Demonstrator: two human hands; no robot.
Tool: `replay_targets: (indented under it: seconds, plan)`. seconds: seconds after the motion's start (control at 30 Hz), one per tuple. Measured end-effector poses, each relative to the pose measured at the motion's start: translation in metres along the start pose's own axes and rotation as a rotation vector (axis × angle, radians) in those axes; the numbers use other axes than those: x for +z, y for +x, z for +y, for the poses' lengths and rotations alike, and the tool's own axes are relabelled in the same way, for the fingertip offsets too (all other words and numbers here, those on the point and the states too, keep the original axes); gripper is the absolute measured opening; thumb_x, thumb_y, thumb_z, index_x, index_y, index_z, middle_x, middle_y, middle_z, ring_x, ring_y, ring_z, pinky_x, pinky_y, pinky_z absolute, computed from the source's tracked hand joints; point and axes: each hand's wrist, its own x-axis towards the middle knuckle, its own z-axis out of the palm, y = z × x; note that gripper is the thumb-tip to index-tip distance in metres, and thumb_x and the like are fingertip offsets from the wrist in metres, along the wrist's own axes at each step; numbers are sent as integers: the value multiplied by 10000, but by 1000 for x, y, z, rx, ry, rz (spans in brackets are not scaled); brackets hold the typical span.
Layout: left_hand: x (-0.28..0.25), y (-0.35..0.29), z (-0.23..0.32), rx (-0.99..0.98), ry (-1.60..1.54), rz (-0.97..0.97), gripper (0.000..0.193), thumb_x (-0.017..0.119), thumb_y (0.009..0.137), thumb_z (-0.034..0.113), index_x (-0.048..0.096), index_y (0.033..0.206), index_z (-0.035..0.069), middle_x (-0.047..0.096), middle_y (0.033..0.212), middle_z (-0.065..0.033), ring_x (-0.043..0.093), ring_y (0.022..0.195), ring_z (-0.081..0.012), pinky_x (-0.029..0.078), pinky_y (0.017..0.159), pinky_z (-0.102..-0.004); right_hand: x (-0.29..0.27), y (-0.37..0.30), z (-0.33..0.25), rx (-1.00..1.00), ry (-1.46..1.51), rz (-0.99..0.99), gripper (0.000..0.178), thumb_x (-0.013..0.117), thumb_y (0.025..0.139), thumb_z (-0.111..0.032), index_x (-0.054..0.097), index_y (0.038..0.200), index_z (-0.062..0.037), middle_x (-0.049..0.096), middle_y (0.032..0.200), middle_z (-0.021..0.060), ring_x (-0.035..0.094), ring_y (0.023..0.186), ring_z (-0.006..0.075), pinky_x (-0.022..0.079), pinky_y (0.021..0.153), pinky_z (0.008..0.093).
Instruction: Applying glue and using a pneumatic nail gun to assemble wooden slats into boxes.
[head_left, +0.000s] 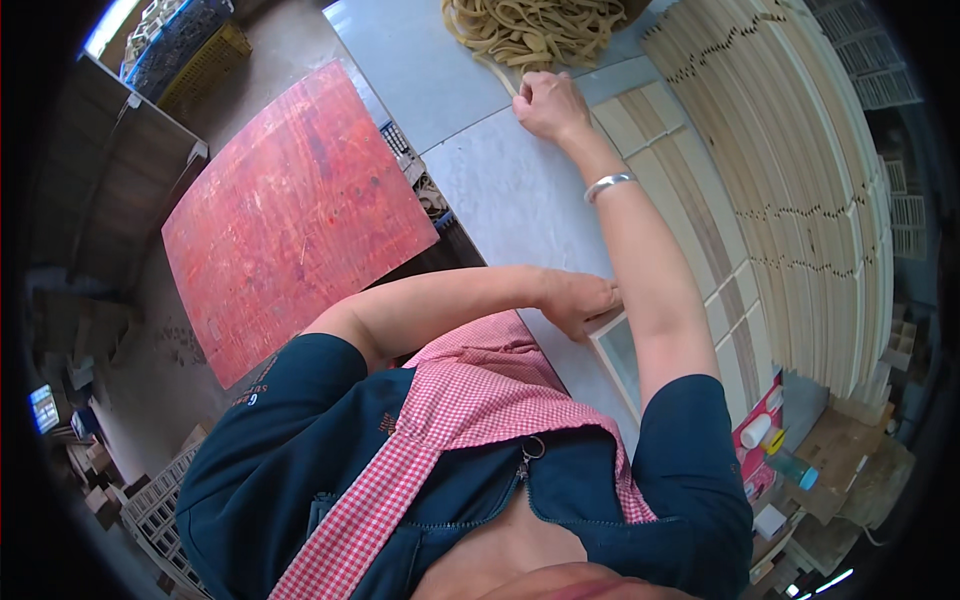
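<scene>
Right hand pinches a strip, left hand a frame; orange lettering marks the sleeve.

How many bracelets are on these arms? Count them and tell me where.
1: the silver bracelet around the right wrist, just behind the right grip, which is at the edge of the heap of tan strips. The left forearm shows none.
</scene>
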Motion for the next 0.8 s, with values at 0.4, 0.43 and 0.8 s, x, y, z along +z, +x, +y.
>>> replay_targets:
  seconds: [0.4,0.43,0.8]
  plan:
    - [-14,-4,12,17,-12,33,1054,790,721,89,188,1583,9,442,1476,-235,648,960,-359,562,827,-383,-168,-248,75,555,705,528,54,608,911,-57,631,862,-51,629,681,12,523,577,108,447,567,257]
    - [-12,-4,11,-6,42,60,1067,796,729,87,172,1591,17,473,1447,-237,659,940,-342,570,796,-376,-168,-270,79,630,663,505,60,609,907,-63,624,850,-50,632,672,15,531,566,119,453,565,268]
    - [-14,-5,21,-187,-37,11,1138,849,698,151,161,1599,58,663,1134,-192,664,947,-320,573,810,-346,-126,-309,41,456,516,-15,118,624,913,-153,632,841,-60,630,667,19,568,576,177,452,569,314]
